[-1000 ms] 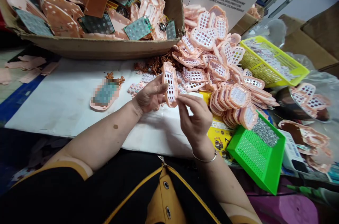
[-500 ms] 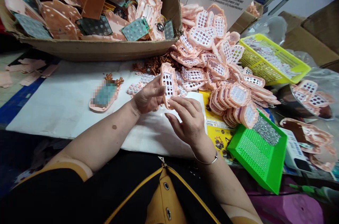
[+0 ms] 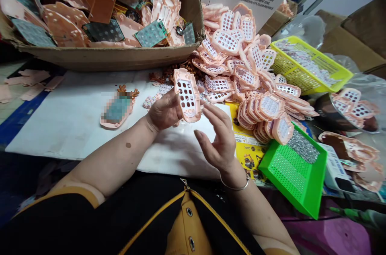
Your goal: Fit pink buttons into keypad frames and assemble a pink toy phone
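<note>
My left hand (image 3: 164, 111) grips a pink plastic casing (image 3: 187, 96) by its left side, raised over the white work surface (image 3: 75, 138). A white panel with rows of holes sits in this casing, and its face is turned toward me. Just to the right is my right hand (image 3: 218, 138), fingers apart and thumb out; its fingertips come close to the casing's lower right edge, and I cannot tell whether they touch. Behind the hands lie small white button pieces (image 3: 150, 101), partly hidden. To the left rests another pink casing with brown antlers (image 3: 129, 92), its middle blurred out.
A cardboard box (image 3: 120, 57) of pink shells and circuit boards stands at the back left. Piled pink casings (image 3: 226, 42) fill the back right, with a neat row (image 3: 269, 106) in front. A green tray (image 3: 289, 174) holds screws; a yellow basket (image 3: 313, 78) holds white parts.
The casing has turned from a narrow side angle to show its holed face more fully. My right hand has drawn slightly right, and its fingers have opened away from the casing.
</note>
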### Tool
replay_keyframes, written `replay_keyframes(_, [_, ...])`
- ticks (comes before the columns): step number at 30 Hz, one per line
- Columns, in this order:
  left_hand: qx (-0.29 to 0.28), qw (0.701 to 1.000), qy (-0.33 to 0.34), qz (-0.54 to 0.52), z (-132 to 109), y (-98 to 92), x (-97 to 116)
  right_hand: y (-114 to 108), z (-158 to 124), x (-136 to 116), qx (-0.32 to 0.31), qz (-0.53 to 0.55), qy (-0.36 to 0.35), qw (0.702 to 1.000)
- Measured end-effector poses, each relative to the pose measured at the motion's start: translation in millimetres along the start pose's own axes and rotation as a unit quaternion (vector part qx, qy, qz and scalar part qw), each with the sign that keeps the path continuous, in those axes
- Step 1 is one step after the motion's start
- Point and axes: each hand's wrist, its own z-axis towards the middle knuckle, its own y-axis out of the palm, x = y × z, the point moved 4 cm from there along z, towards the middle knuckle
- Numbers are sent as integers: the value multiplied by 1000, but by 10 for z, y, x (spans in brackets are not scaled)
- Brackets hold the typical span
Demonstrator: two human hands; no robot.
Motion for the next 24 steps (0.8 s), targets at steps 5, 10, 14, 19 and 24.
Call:
replay_keyframes(5, [7,999,-26,38,2,-27,-48,64,-37,-50,-19,-51,-42,998])
replay_keyframes(10, [18,999,-31,20,30,-45,-32,21,-15,98,-25,14,-6,1000])
replay_keyframes(14, [72,996,43,-24,64,-88,135,-146,-3,503,38,-13,87,995])
replay_keyframes(19, [146,987,63,-30,71,-112,232,231,-59,680,-234,-205,41,949])
replay_keyframes(24, [127,990,49,-20,63,-92,182,519,2,601,-313,-313,-58,895])
